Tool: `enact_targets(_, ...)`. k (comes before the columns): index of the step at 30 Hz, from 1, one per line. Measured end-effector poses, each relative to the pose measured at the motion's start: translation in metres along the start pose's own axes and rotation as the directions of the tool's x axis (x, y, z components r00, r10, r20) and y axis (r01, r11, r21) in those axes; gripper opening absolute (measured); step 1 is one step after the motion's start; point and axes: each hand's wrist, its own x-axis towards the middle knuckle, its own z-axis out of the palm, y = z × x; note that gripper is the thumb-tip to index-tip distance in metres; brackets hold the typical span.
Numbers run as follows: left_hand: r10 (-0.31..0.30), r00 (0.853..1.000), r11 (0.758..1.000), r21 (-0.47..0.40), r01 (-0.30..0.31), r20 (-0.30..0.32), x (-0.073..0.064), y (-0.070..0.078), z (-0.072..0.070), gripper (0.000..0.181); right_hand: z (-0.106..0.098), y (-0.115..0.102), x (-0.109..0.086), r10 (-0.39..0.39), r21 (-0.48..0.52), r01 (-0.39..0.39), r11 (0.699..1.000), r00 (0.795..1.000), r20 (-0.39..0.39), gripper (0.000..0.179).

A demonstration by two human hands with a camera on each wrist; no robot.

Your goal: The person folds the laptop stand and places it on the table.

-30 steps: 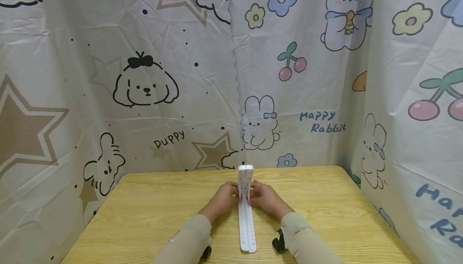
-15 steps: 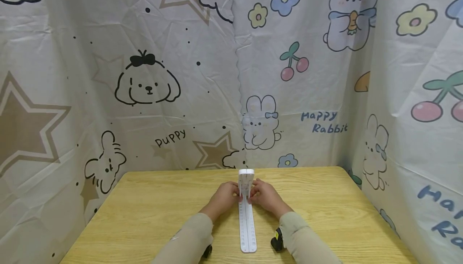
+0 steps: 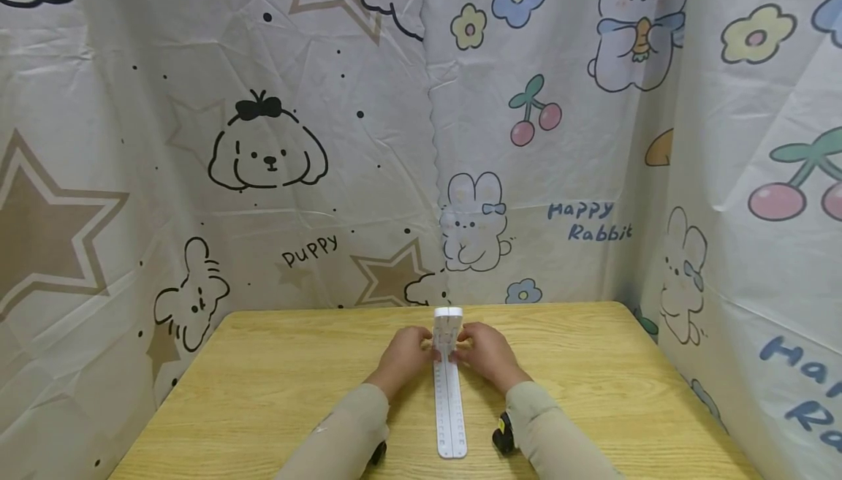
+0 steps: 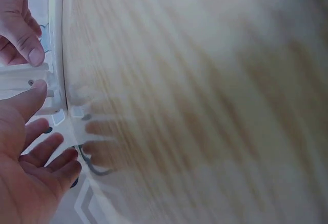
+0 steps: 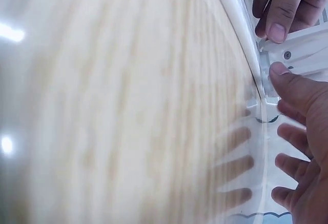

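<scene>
A white folding plastic stand (image 3: 450,410) is in the middle of the table in the head view. Its long strip with rows of small notches points towards me, and a shorter part rises at the far end. My left hand (image 3: 406,358) pinches the base of this raised part from the left, and my right hand (image 3: 490,354) does so from the right. Both wrist views show a thumb against the stand (image 4: 18,78), near a small screw, while the other fingers spread loosely. Raised plastic hides some fingertips in the head view.
The wooden table (image 3: 296,363) has its far edge just behind the stand. Patterned cloth (image 3: 368,173) hangs behind and on both sides. A black wrist device (image 3: 503,436) sits at the right sleeve's cuff.
The narrow gap between the stand's two halves has closed, and its raised part sits slightly lower. Both hands have shifted slightly away from me along it.
</scene>
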Motion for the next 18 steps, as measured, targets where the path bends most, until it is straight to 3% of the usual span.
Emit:
enact_targets(3,0.029,1.000,0.998,-0.054,-0.029,0.004,0.002,-0.001,0.000,0.036,0.001,-0.001,0.001,0.020,0.076,-0.021,0.997,1.000,0.015,0.030)
enact_targets(8,0.101,0.995,0.990,-0.099,-0.099,0.019,0.007,-0.004,0.001,0.022,0.003,-0.001,0.001,0.025,0.167,-0.028,0.986,0.999,0.024,0.034)
enact_targets(18,0.128,0.991,0.968,-0.222,-0.120,0.024,0.011,-0.010,0.000,0.019,0.004,0.005,0.006,0.047,0.302,-0.059,0.952,0.998,0.047,0.028)
